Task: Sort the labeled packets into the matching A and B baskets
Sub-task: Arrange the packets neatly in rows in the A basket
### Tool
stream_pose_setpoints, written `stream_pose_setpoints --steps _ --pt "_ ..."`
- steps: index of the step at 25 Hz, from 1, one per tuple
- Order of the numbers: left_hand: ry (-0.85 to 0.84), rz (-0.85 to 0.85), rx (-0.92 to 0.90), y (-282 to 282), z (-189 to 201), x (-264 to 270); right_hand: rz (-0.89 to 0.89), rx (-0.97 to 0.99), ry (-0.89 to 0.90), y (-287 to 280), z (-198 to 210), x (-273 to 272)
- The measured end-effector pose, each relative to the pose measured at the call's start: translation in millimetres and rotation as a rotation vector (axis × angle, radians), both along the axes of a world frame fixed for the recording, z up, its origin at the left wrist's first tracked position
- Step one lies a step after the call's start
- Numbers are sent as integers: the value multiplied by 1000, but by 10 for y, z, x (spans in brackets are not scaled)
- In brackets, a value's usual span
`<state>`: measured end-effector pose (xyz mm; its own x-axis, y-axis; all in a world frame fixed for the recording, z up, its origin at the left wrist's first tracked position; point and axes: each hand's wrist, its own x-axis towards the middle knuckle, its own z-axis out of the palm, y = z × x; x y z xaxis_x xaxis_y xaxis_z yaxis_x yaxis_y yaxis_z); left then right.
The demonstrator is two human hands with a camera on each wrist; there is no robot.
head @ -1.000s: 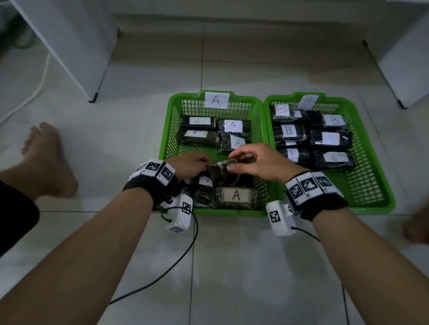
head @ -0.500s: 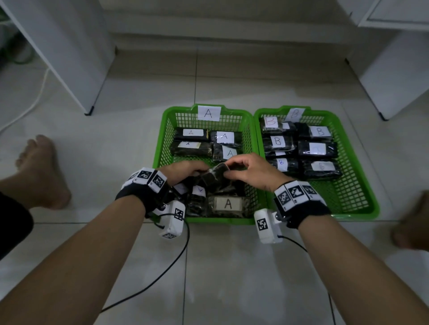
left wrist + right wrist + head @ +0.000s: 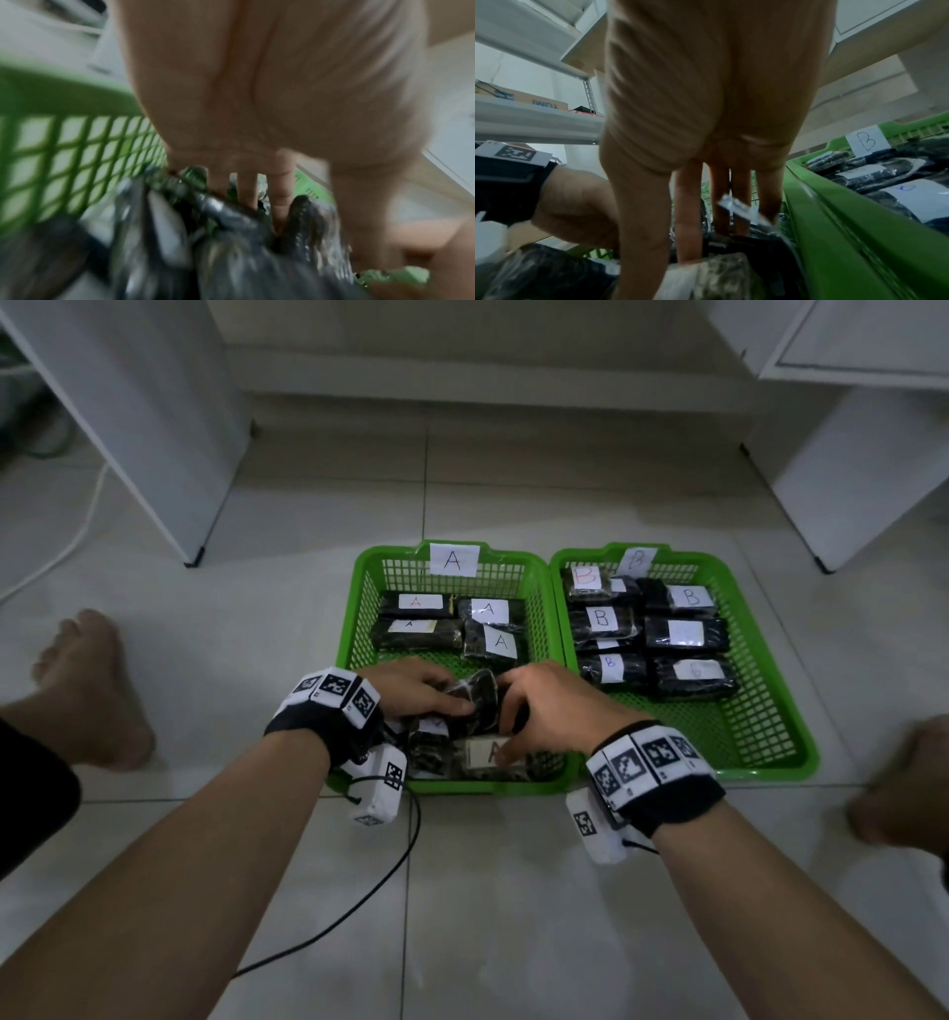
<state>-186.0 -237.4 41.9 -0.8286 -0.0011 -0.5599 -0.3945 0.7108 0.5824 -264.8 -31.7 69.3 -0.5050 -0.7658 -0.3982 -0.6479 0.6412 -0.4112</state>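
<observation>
Two green baskets stand side by side on the tiled floor: basket A (image 3: 359,588) on the left with an "A" tag (image 3: 454,559), basket B (image 3: 760,770) on the right with a "B" tag (image 3: 637,559). Each holds several dark packets with white labels. Both hands are in the near end of basket A. My left hand (image 3: 411,688) and right hand (image 3: 552,706) grip one dark packet (image 3: 475,701) between them, tilted on edge above an A-labelled packet (image 3: 485,752). Its label is hidden. The wrist views show fingers (image 3: 280,199) (image 3: 690,223) reaching down among packets.
A bare foot (image 3: 92,690) rests on the floor at the left, and a blurred limb (image 3: 904,788) shows at the right edge. White furniture (image 3: 154,428) stands at the back left, a white cupboard (image 3: 847,480) at the back right. A black cable (image 3: 359,906) trails from my left wrist.
Both hands have come lower and nearer with the packet, down onto the near packets in basket A. The head view has tilted up, so the baskets sit lower in the picture.
</observation>
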Motion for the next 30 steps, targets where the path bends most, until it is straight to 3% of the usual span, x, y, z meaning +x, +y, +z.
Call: stream_pose_setpoints --steps 3,6,7,10,13,16,21,25,30 --pt "184 80 -70 -15 68 -120 18 83 -20 -47 -67 11" --pt "367 71 -288 -29 79 -381 23 97 -66 -66 -65 -59" --pt "330 -38 -374 -42 51 -461 20 87 -82 -63 -38 -95" --pt "-1 -343 -572 9 -23 -550 -2 85 -142 -20 107 -209" --pt "-156 -395 -597 46 -36 -560 -35 51 -249 67 282 -370" --pt "-187 -362 -586 81 -159 -618 -167 -111 -453 185 388 -528" --pt "-136 -382 -596 100 -65 -618 -601 -500 -733 239 242 -650" --pt "210 -101 -489 -152 -14 -699 -664 -665 -810 230 132 -684" --pt "120 -66 -612 -408 -32 -771 -758 -749 -854 271 2 -779"
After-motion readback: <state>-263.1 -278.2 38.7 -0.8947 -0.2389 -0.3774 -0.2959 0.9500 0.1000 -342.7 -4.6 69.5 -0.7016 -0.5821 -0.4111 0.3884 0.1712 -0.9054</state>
